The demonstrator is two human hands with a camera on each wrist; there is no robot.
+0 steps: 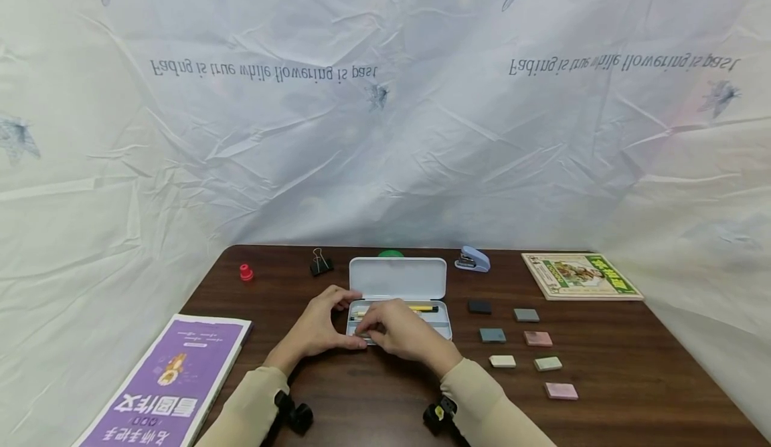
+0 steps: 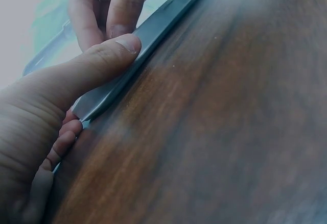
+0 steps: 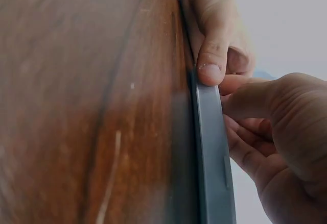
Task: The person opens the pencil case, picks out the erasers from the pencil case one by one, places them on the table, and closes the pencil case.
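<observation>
A white pencil case point(image 1: 397, 278) stands with its lid raised, and a yellow pencil point(image 1: 426, 308) lies in its tray. My left hand point(image 1: 318, 324) holds the case's left end, thumb on the front rim and fingers toward the hinge side. In the left wrist view that thumb point(image 2: 110, 60) presses on the metal rim point(image 2: 168, 20). My right hand point(image 1: 405, 333) reaches over the front edge, its curled fingertips down inside the left part of the tray. In the right wrist view the case's front wall point(image 3: 212, 147) hides what those fingertips touch.
Several erasers, such as a pink one point(image 1: 561, 391) and a black one point(image 1: 480, 307), lie right of the case. Behind stand a stapler point(image 1: 472, 259) and a binder clip point(image 1: 321, 263). A purple book point(image 1: 168, 380) lies left, a picture book point(image 1: 581, 276) right, a red object point(image 1: 245, 272) back left.
</observation>
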